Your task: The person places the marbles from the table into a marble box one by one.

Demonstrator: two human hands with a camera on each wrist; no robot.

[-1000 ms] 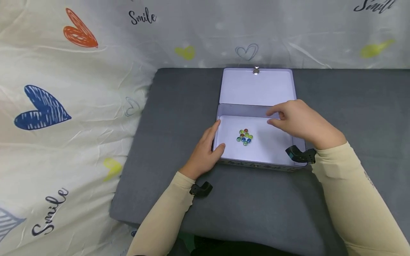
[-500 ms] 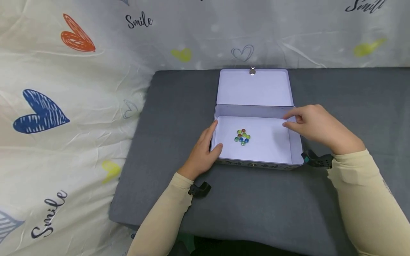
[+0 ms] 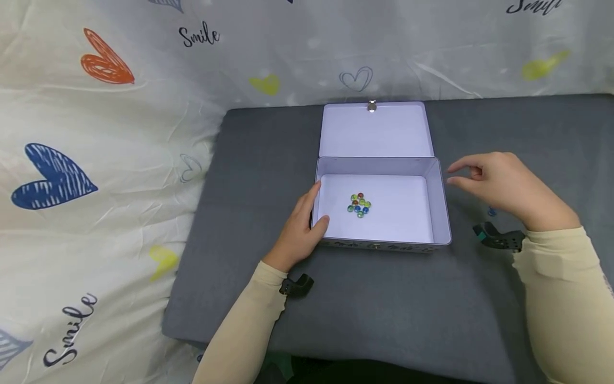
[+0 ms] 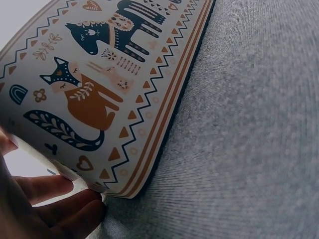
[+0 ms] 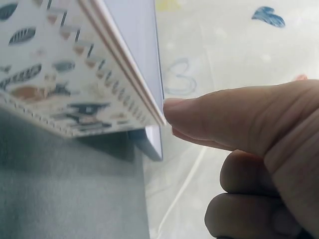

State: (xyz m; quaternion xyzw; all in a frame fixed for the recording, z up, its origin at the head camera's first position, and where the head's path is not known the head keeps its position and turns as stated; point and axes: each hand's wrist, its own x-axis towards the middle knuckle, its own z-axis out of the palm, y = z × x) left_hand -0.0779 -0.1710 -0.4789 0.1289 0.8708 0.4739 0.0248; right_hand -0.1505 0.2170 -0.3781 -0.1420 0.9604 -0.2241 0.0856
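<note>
In the head view a white-lined tin box [image 3: 436, 205] stands with its lid [image 3: 376, 129] laid back behind it. A small cluster of coloured glass marbles [image 3: 360, 205], green, blue and red-brown, lies on its floor left of centre. My left hand [image 3: 297, 229] rests against the box's left side, thumb at the front left corner. To the right of the box my right hand [image 3: 501, 184] hovers, thumb and forefinger a little apart with nothing seen between them. Partly below that hand a blue marble [image 3: 491, 211] shows on the table. Printed animals decorate the box's outer wall [image 4: 82, 97] in the left wrist view.
The box sits on a grey cloth-covered table [image 3: 384, 298]. A pale curtain [image 3: 120, 176] printed with hearts and "Smile" hangs along the table's left and back edges. A metal clasp [image 3: 371, 106] sticks up at the lid's far edge.
My right hand has moved right, from above the box's inside to beyond its right wall. The blue marble has come into sight beneath it. My left hand stays at the box.
</note>
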